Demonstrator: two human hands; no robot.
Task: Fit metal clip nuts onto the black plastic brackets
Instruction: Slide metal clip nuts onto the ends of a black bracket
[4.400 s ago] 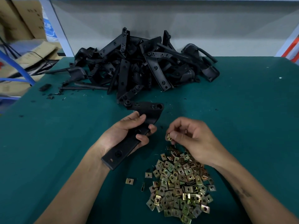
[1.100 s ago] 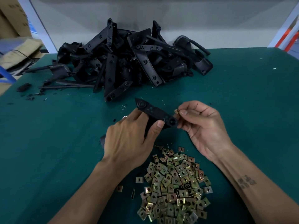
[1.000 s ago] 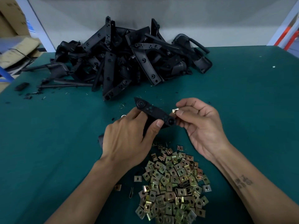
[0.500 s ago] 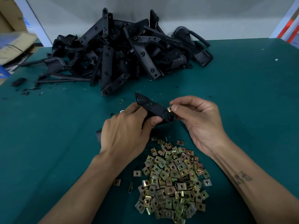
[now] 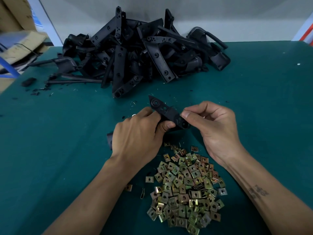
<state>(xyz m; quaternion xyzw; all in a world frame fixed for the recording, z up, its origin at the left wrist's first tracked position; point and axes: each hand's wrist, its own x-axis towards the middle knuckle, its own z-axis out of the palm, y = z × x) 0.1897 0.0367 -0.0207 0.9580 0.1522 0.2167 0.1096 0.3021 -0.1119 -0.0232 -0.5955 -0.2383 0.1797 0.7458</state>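
Above the desk (image 5: 254, 116), a black bracket (image 5: 166, 112) is gripped by left hand (image 5: 135, 138). Right hand (image 5: 215, 126) fingers (image 5: 185, 114), pinched narrow, have closed onto the bracket's near end; the clip nut seen half a second ago is now hidden, likely being pushed on. Clip-nut pile (image 5: 186, 189) lies below, bracket heap (image 5: 135, 53) behind.

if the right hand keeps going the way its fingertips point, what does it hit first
Most likely the black bracket that the left hand holds: the right hand points left with its fingertips already at the bracket's edge.
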